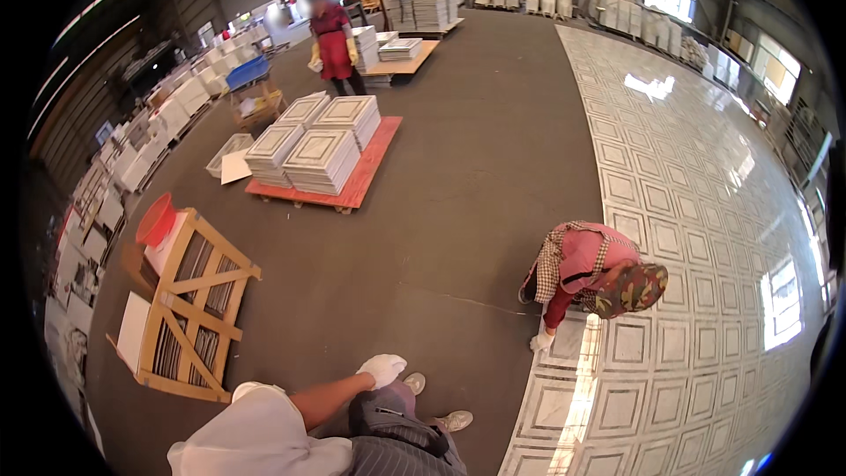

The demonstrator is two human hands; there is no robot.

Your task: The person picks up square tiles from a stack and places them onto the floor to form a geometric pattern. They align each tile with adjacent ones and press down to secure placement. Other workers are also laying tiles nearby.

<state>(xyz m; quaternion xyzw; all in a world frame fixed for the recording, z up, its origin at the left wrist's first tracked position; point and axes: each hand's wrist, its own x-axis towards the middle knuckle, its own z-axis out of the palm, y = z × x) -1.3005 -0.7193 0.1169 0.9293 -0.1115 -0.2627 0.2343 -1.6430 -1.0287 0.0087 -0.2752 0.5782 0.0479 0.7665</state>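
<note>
Head view: left hand, white-gloved, hanging near a shoe, bottom centre; cannot tell whether its fingers are clenching or loosening. Right hand lying out of frame, fingers unreadable. Tiles covering the right side in rows; co-worker bending there, gloved hand reaching their edge. Crate standing lower left.

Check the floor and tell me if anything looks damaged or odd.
A pale, jagged line runs across the dark floor beside the bending worker, breaking the plain surface; possibly a crack, though it could be a mark.
</note>
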